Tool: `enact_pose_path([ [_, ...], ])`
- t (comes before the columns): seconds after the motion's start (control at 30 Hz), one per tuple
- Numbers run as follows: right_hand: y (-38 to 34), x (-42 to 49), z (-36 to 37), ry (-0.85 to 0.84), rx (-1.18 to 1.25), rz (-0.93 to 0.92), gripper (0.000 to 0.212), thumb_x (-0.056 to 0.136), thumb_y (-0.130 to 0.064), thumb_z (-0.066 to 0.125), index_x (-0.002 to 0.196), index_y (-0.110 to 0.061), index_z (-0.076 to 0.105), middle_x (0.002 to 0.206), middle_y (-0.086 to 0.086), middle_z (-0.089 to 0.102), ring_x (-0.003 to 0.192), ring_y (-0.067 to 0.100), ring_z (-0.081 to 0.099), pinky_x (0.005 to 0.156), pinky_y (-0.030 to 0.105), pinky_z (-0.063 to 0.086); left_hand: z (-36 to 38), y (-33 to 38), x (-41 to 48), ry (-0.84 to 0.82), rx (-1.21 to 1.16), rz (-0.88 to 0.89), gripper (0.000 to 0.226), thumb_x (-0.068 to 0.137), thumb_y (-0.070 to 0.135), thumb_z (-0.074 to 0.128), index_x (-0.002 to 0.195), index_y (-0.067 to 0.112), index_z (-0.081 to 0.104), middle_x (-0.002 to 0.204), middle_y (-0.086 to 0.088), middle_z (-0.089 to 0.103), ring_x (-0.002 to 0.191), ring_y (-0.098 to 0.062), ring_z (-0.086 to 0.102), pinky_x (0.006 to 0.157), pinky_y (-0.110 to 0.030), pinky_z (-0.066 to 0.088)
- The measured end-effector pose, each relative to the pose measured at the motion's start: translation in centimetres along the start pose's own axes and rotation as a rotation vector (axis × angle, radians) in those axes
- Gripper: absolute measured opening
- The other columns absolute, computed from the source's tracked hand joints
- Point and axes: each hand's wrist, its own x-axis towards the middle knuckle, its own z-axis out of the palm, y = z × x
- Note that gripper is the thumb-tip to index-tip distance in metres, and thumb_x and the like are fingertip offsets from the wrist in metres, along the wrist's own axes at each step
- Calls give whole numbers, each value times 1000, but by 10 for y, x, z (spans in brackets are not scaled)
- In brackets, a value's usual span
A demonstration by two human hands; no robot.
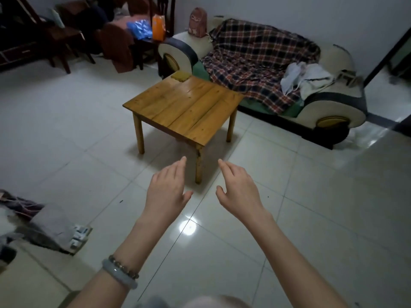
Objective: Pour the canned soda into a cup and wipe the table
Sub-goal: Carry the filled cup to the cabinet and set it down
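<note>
Head view, single frame. I list items from near to far.

1. Left hand (168,192): held out palm down over the tiled floor (311,207). Its fingers are relaxed and loosely spread, and it grasps nothing. I note a pale bangle and a bead bracelet (121,272) on its wrist.
2. Right hand (239,192): held out at the same height, palm down. Its fingers are released and slightly bent, and it grasps nothing. The two hands are apart and touch no object.
3. Wooden table (184,103): low, square, with a plank top, standing on the floor beyond the hands. From here its near corner leg shows between the two hands. It stands just in front of the sofa.
4. Yellowish flat item (180,76): lies on the far corner of the table top. I cannot tell whether it is a cloth or a sponge.
5. Sofa (340,107): cream with dark trim, behind and to the right of the table.
6. Plaid blanket (255,54): draped over the sofa's back and seat.
7. White garments (304,78): heaped on the blanket toward the right end of the sofa.
8. Pink backpack (198,22): upright on the sofa's left arm.
9. Orange bag (158,26) and blue plastic bag (139,28): side by side on dark furniture at the far left.
10. Fabric heap (44,223): on the floor at the left edge.
</note>
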Motion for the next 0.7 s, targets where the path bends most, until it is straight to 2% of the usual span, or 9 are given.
enact_pose_path([
  [0.13,45,10,-6,7,15,60,63,89,-20,52,146,-11,27,144,9,40,131,23,37,106,34,33,18,36,36,-26,10,51,87,65,34,83,136,4,42,121,-10,61,109,-27,60,87,-39,49],
  [0.33,104,38,-7,7,24,133,64,87,-18,54,145,-9,28,143,11,42,129,26,39,104,35,34,54,68,100,-84,26,116,89,63,35,84,136,4,43,123,-11,60,111,-27,59,87,-38,49],
  [0.47,151,76,-8,-21,-6,176,65,90,-21,49,147,-13,21,147,6,35,132,22,33,106,32,30,83,88,157,-106,26,149,92,53,33,89,130,1,49,116,-13,64,102,-29,64,79,-38,52],
  [0.7,230,175,-21,-30,-35,219,65,87,-19,53,145,-10,27,144,10,39,131,26,36,106,35,31,129,115,274,-129,-6,153,94,50,33,90,128,0,51,113,-12,65,98,-27,66,75,-37,54],
])
